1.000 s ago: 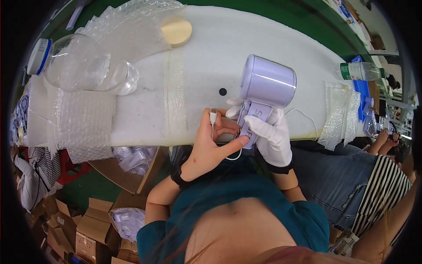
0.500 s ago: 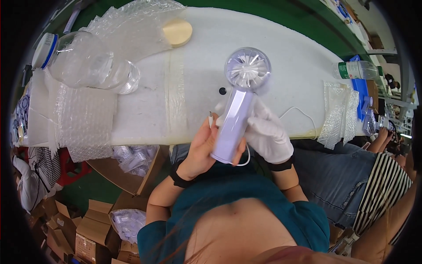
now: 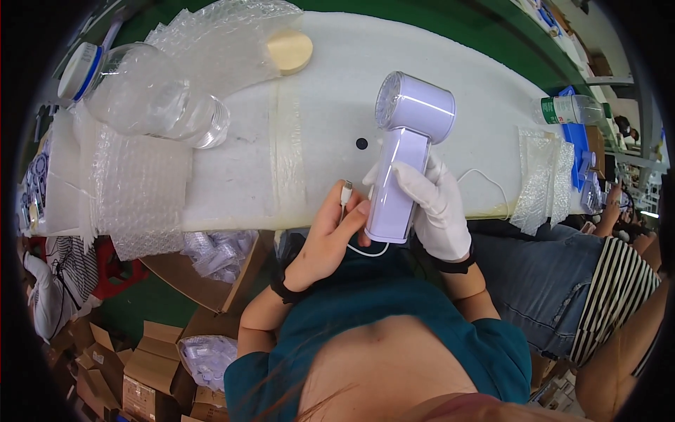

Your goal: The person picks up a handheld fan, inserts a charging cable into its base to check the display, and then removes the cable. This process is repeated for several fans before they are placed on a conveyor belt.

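Note:
A lilac handheld fan (image 3: 395,186) stands upright over the table's near edge, its round head turned sideways with the grille to the left. My right hand (image 3: 437,207), in a white glove, is closed around the fan's handle. Bare and just left of the handle, my left hand (image 3: 327,235) pinches a white USB cable (image 3: 346,191) by its plug, which points up and away from me. The cable loops below the handle. A small black disc (image 3: 361,143) lies on the table beyond my hands.
A big clear bottle (image 3: 151,98) lies on bubble wrap (image 3: 140,190) at the left, near a cream round pad (image 3: 290,50). To the right are more bubble wrap (image 3: 541,176), a small bottle (image 3: 562,110) and a person in jeans (image 3: 534,281). Cardboard boxes (image 3: 151,359) stand below left.
The fan has turned about its handle, so its grille now faces left instead of me, and it has moved right. My left hand has come off the handle with the plug.

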{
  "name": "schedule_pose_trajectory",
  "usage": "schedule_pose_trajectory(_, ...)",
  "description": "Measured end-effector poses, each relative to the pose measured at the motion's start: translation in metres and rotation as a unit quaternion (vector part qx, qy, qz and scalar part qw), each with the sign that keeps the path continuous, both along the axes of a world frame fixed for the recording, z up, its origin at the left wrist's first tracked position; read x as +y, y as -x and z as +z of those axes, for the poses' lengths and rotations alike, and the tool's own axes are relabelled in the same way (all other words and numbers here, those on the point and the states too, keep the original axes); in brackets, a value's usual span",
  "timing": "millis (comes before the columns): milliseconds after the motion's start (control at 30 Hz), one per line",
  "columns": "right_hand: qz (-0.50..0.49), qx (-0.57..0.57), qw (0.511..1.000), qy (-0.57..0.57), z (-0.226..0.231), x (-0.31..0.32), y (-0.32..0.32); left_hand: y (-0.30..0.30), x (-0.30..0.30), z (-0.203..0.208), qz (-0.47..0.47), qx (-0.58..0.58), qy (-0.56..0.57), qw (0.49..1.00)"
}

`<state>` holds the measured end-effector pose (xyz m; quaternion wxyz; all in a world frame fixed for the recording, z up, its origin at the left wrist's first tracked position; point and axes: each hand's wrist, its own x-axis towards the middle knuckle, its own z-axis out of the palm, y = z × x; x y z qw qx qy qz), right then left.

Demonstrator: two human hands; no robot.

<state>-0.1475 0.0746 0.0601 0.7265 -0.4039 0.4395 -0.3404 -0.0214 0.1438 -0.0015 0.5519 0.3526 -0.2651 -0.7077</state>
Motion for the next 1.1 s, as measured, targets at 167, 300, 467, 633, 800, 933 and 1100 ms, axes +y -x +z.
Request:
schedule_pose_trajectory(167,0.048,-0.018,0.997,-0.049,0.005,-0.016,0.011,-0.016,-0.007,-0.002,0.024,-0.129,0.007,0.991)
schedule_pose_trajectory(300,0.041,-0.047,0.986,-0.154,0.024,-0.039,0.014,-0.025,-0.011,-0.007,0.030,-0.259,0.058,0.964)
schedule_pose_trajectory(467,0.023,-0.045,0.983,-0.176,0.036,-0.080,0.000,-0.030,-0.009,-0.007,0.009,-0.322,0.156,0.934)
schedule_pose_trajectory(633,0.072,-0.042,0.991,-0.104,0.012,-0.173,-0.031,-0.038,-0.009,-0.016,-0.010,-0.248,0.175,0.953)
schedule_pose_trajectory(800,0.051,-0.020,0.992,-0.115,-0.016,-0.266,-0.083,-0.046,-0.006,-0.020,-0.007,-0.195,0.164,0.967)
schedule_pose_trajectory(933,0.046,-0.010,0.997,-0.066,-0.045,-0.322,-0.101,-0.046,-0.004,-0.022,-0.021,-0.131,0.149,0.980)
schedule_pose_trajectory(1100,-0.002,0.099,0.995,0.023,-0.050,-0.348,-0.095,-0.046,-0.010,-0.022,-0.053,-0.087,0.123,0.987)
